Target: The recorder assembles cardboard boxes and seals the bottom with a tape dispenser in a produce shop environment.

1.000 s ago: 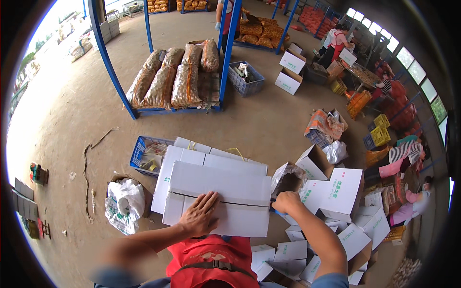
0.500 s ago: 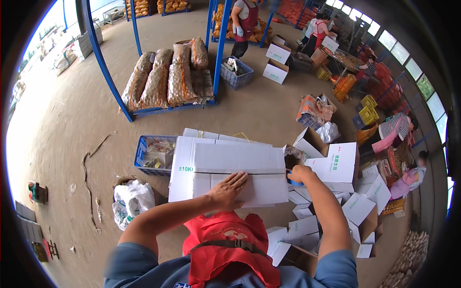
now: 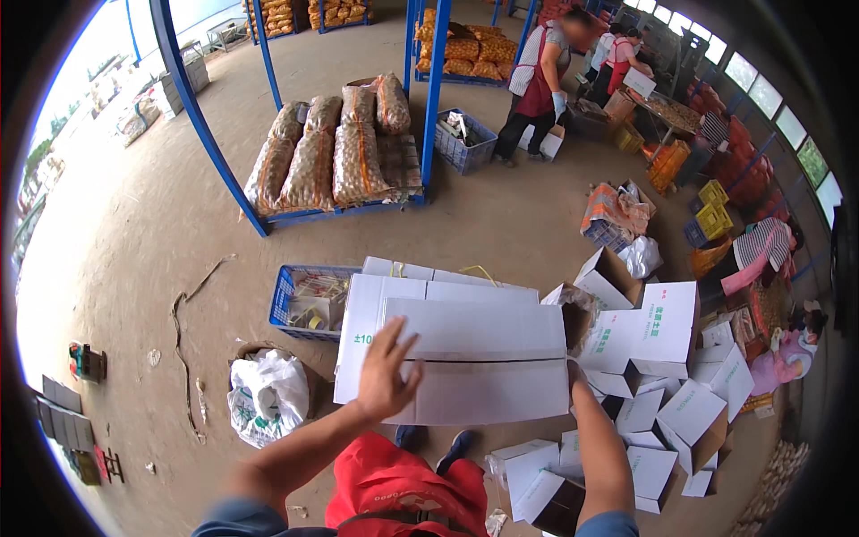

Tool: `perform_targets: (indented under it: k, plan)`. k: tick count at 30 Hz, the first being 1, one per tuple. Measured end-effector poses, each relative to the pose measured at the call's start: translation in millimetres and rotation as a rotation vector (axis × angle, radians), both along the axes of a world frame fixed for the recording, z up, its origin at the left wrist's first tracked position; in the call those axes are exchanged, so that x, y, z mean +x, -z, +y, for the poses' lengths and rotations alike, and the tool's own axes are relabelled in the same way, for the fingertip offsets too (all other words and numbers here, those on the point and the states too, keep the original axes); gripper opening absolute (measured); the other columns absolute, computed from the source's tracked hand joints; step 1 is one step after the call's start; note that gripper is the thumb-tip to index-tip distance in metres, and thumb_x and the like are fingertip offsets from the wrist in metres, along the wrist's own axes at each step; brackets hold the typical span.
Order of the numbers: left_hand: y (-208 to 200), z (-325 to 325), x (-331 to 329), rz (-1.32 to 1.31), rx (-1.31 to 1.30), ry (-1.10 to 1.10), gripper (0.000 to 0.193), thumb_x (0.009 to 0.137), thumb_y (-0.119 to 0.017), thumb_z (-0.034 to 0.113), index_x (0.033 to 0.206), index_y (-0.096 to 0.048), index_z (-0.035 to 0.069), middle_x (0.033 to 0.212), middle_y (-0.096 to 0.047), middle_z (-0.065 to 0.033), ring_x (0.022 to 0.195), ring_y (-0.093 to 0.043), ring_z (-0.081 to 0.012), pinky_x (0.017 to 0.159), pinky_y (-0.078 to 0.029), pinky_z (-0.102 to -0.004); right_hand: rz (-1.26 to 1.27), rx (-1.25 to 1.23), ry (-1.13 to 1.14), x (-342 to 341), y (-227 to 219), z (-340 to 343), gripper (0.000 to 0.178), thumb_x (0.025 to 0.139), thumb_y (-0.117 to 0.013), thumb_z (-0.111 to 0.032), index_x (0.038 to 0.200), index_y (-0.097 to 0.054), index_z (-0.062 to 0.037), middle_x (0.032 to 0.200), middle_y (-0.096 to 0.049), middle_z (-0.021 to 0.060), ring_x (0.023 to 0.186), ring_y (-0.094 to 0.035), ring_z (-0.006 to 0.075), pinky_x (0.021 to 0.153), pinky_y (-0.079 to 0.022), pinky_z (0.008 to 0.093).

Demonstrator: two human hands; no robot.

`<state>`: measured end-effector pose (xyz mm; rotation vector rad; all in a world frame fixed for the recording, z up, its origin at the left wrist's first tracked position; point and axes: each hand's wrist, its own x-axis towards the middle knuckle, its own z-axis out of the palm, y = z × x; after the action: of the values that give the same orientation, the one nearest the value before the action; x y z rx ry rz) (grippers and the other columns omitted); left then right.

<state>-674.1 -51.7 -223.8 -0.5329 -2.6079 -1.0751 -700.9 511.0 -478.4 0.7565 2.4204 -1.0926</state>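
Observation:
In front of me lies a white cardboard box, its top flaps meeting at a dark seam. It rests on more white cardboard. My left hand hovers over the box's left end, fingers spread, holding nothing. At the right end, my right hand is against or just beside the box edge. Its fingers are out of sight behind the box, so anything in them is hidden.
A blue crate stands behind left, near a white plastic bag. Open white cartons pile up on the right. Filled mesh sacks sit on a blue-framed rack. A person in a dark red apron bends farther back.
My left hand has lifted off the box top and moved left. My right hand has come lower along the right end; the blue item in it no longer shows. The aproned person has stepped right.

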Motion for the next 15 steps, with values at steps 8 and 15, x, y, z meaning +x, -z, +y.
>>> perform_targets:
  k: [8,15]
  plan:
    - [152.7,-91.8,-45.4,-0.987,0.967,-0.492,0.085,0.103,-0.041,0.070,0.159,-0.043,0.007,0.155,-0.051,-0.0159,0.141,-0.049,-0.0335,0.119,-0.037,-0.0475,0.177,0.149,-0.011,-47.1,-191.2,-179.5,0.059,0.103,-0.052,-0.057,0.121,-0.068,-0.0032,0.112,-0.073,0.0267,0.106,-0.069,0.0475,0.088,-0.055,0.0527]
    - [92.9,-240.2,-55.7,-0.382,0.634,0.166,0.079,0.105,-0.037,0.063,0.159,-0.038,0.005,0.153,-0.050,-0.0192,0.140,-0.050,-0.0389,0.115,-0.045,-0.0582,0.732,-0.193,0.471,114.3,-230.8,-186.5,0.051,0.107,-0.054,-0.048,0.109,-0.058,0.0034,0.095,-0.070,0.0308,0.092,-0.069,0.0493,0.083,-0.052,0.0538]
